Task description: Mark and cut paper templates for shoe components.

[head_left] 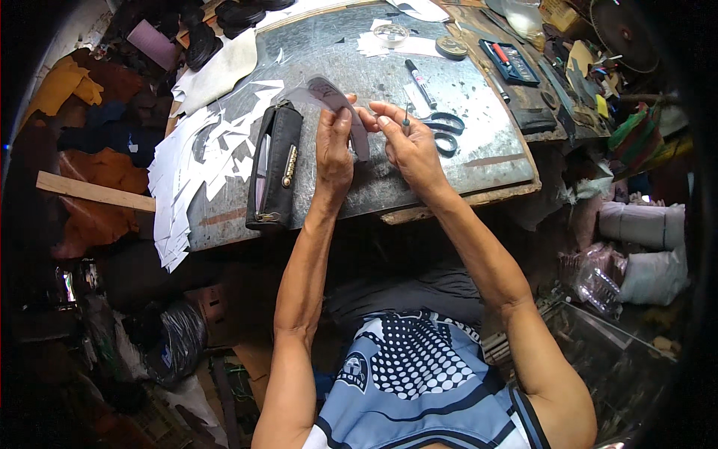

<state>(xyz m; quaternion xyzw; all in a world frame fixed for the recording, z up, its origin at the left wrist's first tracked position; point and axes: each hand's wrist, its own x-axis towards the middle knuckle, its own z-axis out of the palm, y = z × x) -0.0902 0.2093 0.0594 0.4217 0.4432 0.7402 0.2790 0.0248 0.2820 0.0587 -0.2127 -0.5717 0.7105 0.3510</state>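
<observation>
"What's in the left hand [335, 150]?"

"A curved grey piece [360, 142], pinched between thumb and fingers. It's raised over the desk [479, 101], at twelve o'clock from that wrist."

"And the right hand [413, 156]?"

"Nearly closed, with a small dark-handled tool [406, 126] held upright in it. Thumb and forefinger meet just beside the grey piece, at three o'clock from it. Whether they pinch something fine as well, I can't tell."

"What lies around them?"

"From the right hand, black-handled scissors [456, 132] sit near at two o'clock, a marker [421, 84] at twelve, and a blue tray [516, 71] farther out between one and two."

"And on the other side?"

"A black pouch [284, 135], unzipped, just beside the left forearm, around eight to nine o'clock from the left hand. Beyond it, at nine, white paper scraps [198, 168] in a heap."
</observation>
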